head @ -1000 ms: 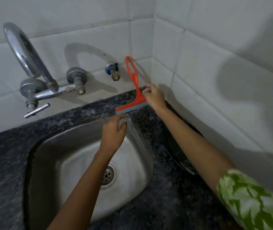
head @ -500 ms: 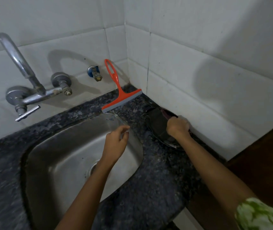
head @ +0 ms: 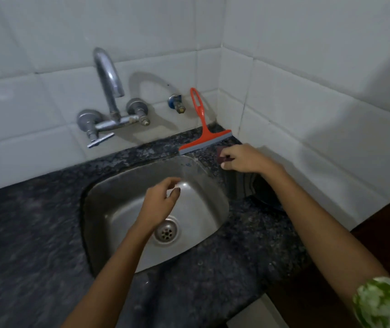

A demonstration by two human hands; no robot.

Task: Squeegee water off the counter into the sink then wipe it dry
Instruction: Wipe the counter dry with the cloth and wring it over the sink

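An orange squeegee [head: 202, 129] leans against the back wall tiles, its grey blade resting on the dark speckled counter [head: 241, 252] behind the sink's far right corner. Nobody holds it. My right hand [head: 243, 159] is just in front of the blade, fingers closed on a small dark maroon cloth [head: 222, 157] pressed on the counter. My left hand [head: 160, 202] hovers over the steel sink [head: 108, 209] with fingers loosely curled and nothing in them.
A chrome tap [head: 108, 91] with two valves juts from the tiled wall above the sink. A small blue-and-brass valve [head: 177, 104] sits beside the squeegee handle. A dark round object [head: 267, 197] lies on the counter under my right forearm. The counter ends at right.
My right hand let go of the squeegee, left it leaning on the wall, went to the dark object at right, and now holds a dark cloth near the blade. My left hand stayed over the sink.
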